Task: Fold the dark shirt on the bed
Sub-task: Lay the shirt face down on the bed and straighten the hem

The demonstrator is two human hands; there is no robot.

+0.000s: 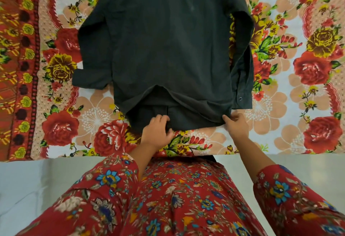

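straightening hem before first fold, by my reading. red-and-yellow floral printed bedsheet [61, 93] underneath. dark green-black woven button shirt [168, 48], soft and limp, lies back up mid-bed, sleeves bent alongside. left hand [157, 131] grips hem near middle; right hand [236, 125] pinches hem corner. pull evenly, keep hem taut, flatten puckered arch first.
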